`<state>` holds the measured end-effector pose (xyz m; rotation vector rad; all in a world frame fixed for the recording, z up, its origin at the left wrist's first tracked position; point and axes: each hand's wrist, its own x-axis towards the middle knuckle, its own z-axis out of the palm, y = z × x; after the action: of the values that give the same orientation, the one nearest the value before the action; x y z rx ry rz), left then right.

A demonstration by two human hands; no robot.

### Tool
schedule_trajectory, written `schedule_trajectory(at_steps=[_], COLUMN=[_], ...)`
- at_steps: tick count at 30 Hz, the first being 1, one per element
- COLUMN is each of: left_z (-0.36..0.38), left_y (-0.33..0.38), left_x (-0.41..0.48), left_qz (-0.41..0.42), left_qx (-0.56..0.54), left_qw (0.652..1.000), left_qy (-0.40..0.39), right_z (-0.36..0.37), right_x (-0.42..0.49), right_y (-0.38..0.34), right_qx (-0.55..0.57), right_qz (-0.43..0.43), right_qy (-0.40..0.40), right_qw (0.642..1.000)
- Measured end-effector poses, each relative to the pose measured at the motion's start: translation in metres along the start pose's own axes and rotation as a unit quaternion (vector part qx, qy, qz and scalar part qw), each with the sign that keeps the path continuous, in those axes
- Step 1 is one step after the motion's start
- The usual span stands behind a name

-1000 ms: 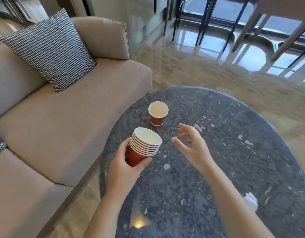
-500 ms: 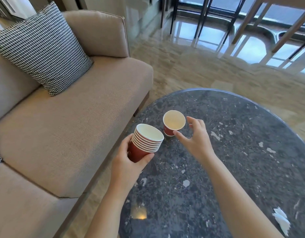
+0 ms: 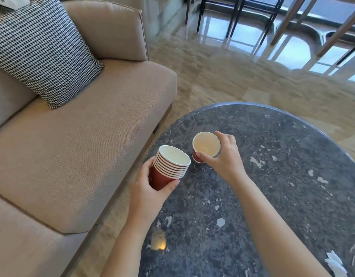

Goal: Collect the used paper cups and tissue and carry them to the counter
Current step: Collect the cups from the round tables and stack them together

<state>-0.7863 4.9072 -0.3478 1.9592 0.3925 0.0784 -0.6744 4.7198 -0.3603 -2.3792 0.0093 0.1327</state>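
My right hand point(image 3: 225, 156) clasps the upright cup point(image 3: 205, 147) mid-frame, just right of the stack point(image 3: 169, 166) (gripped by my left hand point(image 3: 150, 188)).

I cannot read any words or numbers here. The single cup point(image 3: 198, 156) in the middle of the frame has a small pale mark on its red side, low on its left edge, but it is too small and blurry to read. The stack of cups point(image 3: 168, 168) just left of it shows plain red.
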Motion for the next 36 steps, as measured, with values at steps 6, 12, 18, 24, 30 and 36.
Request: schedule_trajectory(at_steps=[6, 12, 18, 24, 30, 36], left_z=[0.002, 0.001, 0.001, 0.002, 0.01, 0.024], left_y=[-0.004, -0.001, 0.0, 0.0, 0.011, 0.023], left_x=[0.001, -0.001, -0.005, -0.014, -0.027, -0.044], left_qz=[-0.012, -0.012, -0.013, 0.004, 0.019, 0.033], left_qx=[0.004, -0.004, -0.005, 0.017, 0.009, 0.012], left_qw=[1.0, 1.0, 1.0, 1.0, 1.0, 0.998], left_qy=[-0.005, -0.007, -0.003, -0.002, -0.021, -0.057], right_z=[0.005, 0.009, 0.009, 0.003, -0.011, -0.037], right_x=[0.002, 0.002, -0.001, -0.021, -0.052, -0.087], right_y=[0.002, 0.004, 0.007, 0.014, 0.022, 0.034], right_qx=[0.0, 0.011, 0.01, 0.02, 0.048, 0.088], right_qz=[0.002, -0.007, -0.017, -0.017, -0.006, 0.012], right_qy=[-0.007, -0.007, -0.005, 0.009, 0.027, 0.063], right_qw=[1.0, 1.0, 1.0, 1.0, 0.998, 0.994])
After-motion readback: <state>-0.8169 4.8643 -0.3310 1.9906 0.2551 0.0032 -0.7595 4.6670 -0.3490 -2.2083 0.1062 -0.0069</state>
